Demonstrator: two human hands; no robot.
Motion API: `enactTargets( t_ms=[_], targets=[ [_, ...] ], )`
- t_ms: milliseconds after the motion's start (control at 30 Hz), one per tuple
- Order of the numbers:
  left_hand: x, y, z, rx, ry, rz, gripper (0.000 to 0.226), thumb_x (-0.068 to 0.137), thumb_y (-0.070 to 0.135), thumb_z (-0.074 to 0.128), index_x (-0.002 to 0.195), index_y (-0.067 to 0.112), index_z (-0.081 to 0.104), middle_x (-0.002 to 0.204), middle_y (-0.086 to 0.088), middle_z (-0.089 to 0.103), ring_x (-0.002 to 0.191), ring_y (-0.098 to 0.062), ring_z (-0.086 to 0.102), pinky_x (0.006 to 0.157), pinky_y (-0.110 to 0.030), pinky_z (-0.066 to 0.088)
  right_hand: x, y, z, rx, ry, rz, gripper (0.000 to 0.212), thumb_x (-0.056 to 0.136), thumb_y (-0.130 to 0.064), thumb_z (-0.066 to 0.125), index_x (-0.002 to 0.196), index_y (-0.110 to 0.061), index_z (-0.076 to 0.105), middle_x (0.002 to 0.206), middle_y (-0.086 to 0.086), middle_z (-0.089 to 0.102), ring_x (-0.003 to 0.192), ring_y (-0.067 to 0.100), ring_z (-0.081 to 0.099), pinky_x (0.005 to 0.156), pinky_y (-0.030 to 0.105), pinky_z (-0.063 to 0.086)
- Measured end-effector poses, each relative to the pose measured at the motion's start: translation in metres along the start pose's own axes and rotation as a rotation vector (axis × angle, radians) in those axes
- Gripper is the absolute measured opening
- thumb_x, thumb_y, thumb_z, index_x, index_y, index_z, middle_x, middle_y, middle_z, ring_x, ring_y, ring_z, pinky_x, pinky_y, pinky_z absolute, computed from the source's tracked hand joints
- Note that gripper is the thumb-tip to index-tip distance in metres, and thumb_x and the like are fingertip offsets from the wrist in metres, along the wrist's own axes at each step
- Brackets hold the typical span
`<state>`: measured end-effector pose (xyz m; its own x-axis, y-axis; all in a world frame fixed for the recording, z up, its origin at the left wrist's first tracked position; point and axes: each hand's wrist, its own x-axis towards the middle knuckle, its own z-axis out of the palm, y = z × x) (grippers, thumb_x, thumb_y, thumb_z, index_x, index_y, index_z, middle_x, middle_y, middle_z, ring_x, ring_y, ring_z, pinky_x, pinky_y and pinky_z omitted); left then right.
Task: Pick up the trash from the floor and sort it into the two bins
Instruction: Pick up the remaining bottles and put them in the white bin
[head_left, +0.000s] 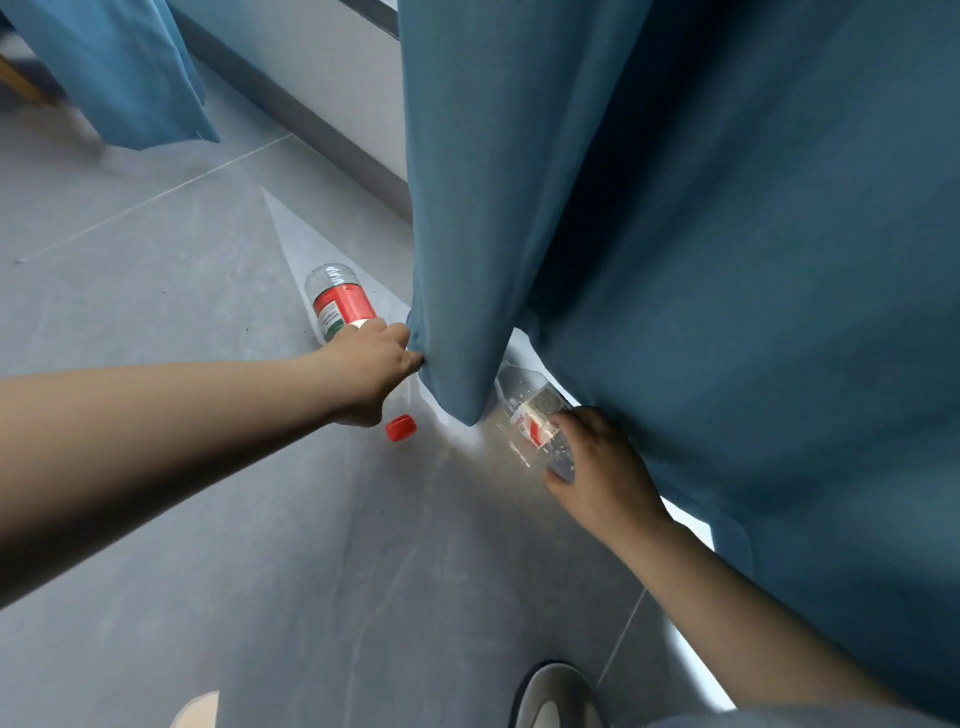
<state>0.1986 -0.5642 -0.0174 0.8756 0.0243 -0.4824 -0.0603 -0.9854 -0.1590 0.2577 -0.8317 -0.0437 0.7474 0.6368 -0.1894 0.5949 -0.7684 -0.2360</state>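
Red-label bottle (340, 304) lying on the floor (156, 260) near its wall edge, left hand (371, 371) curled round its middle. Second bottle (530, 415) half under the curtain (675, 260) hem, right hand (597, 467) wrapped over it. Best to firm both grips, then draw the second clear of the cloth before lifting.

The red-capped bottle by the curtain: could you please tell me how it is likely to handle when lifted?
The red-capped bottle looks clear and empty, so probably light. It lies on its side on the smooth floor, so it may roll if nudged. Thin plastic would likely dent under the left hand, not break.
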Motion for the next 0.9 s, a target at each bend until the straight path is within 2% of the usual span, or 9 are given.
enactTargets(
  t_ms=[100, 167, 300, 433, 533, 633, 700, 800, 900],
  targets=[
    [0.001, -0.003, 0.004, 0.062, -0.037, 0.01, 0.07, 0.073, 0.041, 0.072, 0.134, 0.023, 0.044, 0.129, -0.003, 0.039, 0.118, -0.028, 0.04, 0.095, -0.045, 0.046, 0.0, -0.001, 0.0, -0.041, -0.106, 0.046, 0.071, 0.079, -0.029, 0.066, 0.142, -0.016, 0.038, 0.144, 0.007, 0.038, 0.128, 0.028, 0.042, 0.103, 0.033, 0.039],
    [0.001, -0.008, 0.009, 0.082, -0.096, 0.028, 0.072, 0.07, 0.043, 0.075, 0.132, 0.022, 0.046, 0.129, 0.0, 0.041, 0.121, -0.027, 0.04, 0.096, -0.046, 0.046, 0.001, -0.004, 0.0, -0.064, -0.084, 0.067, 0.068, 0.077, -0.031, 0.065, 0.14, -0.018, 0.04, 0.138, 0.007, 0.042, 0.121, 0.029, 0.046, 0.097, 0.034, 0.043],
    [-0.003, -0.017, 0.02, 0.098, -0.142, 0.065, 0.064, 0.079, 0.024, 0.069, 0.136, 0.017, 0.041, 0.136, -0.004, 0.042, 0.127, -0.027, 0.04, 0.102, -0.042, 0.045, -0.001, -0.008, 0.0, -0.081, -0.058, 0.07, 0.059, 0.075, -0.029, 0.067, 0.129, -0.014, 0.05, 0.126, 0.01, 0.048, 0.112, 0.032, 0.05, 0.091, 0.035, 0.044],
    [-0.013, -0.03, 0.02, -0.056, -0.093, 0.013, 0.06, 0.077, 0.03, 0.068, 0.132, 0.017, 0.048, 0.133, -0.002, 0.047, 0.126, -0.023, 0.041, 0.104, -0.034, 0.042, -0.004, -0.008, 0.002, -0.014, -0.018, 0.082, 0.06, 0.072, -0.027, 0.07, 0.127, -0.011, 0.052, 0.126, 0.014, 0.048, 0.113, 0.035, 0.049, 0.092, 0.036, 0.043],
    [-0.016, -0.033, 0.018, -0.193, -0.016, -0.034, 0.056, 0.078, 0.033, 0.064, 0.13, 0.016, 0.053, 0.125, -0.003, 0.055, 0.119, -0.023, 0.048, 0.097, -0.035, 0.046, -0.005, -0.008, 0.003, 0.015, -0.042, 0.093, 0.076, 0.078, -0.03, 0.068, 0.144, -0.017, 0.035, 0.149, 0.011, 0.029, 0.131, 0.032, 0.037, 0.103, 0.034, 0.037],
    [-0.016, -0.024, 0.019, -0.183, -0.033, -0.046, 0.057, 0.074, 0.03, 0.067, 0.128, 0.016, 0.054, 0.124, -0.003, 0.056, 0.118, -0.025, 0.049, 0.096, -0.035, 0.047, -0.005, -0.009, 0.006, 0.018, -0.1, 0.105, 0.084, 0.08, -0.033, 0.066, 0.15, -0.021, 0.021, 0.156, 0.009, 0.019, 0.136, 0.03, 0.034, 0.105, 0.032, 0.035],
    [-0.016, -0.016, 0.022, -0.166, -0.012, 0.005, 0.06, 0.071, 0.022, 0.067, 0.129, 0.018, 0.054, 0.126, -0.002, 0.054, 0.119, -0.024, 0.049, 0.097, -0.033, 0.046, -0.004, -0.012, 0.006, 0.016, -0.1, 0.106, 0.08, 0.079, -0.031, 0.067, 0.148, -0.019, 0.027, 0.152, 0.009, 0.026, 0.13, 0.03, 0.04, 0.101, 0.033, 0.039],
    [-0.016, -0.013, 0.026, -0.254, 0.077, 0.099, 0.075, 0.068, 0.01, 0.063, 0.14, 0.024, 0.046, 0.136, 0.0, 0.046, 0.124, -0.023, 0.044, 0.098, -0.029, 0.042, 0.0, -0.015, 0.006, 0.018, -0.021, 0.081, 0.063, 0.074, -0.029, 0.069, 0.13, -0.01, 0.048, 0.13, 0.012, 0.047, 0.111, 0.032, 0.052, 0.09, 0.035, 0.044],
    [-0.019, -0.013, 0.031, -0.29, 0.165, 0.157, 0.075, 0.068, 0.017, 0.068, 0.139, 0.028, 0.045, 0.141, 0.001, 0.038, 0.127, -0.024, 0.039, 0.1, -0.035, 0.043, 0.002, -0.017, 0.007, 0.056, -0.006, 0.102, 0.065, 0.072, -0.031, 0.071, 0.129, -0.01, 0.049, 0.124, 0.012, 0.049, 0.108, 0.033, 0.053, 0.087, 0.035, 0.045]
  ],
)
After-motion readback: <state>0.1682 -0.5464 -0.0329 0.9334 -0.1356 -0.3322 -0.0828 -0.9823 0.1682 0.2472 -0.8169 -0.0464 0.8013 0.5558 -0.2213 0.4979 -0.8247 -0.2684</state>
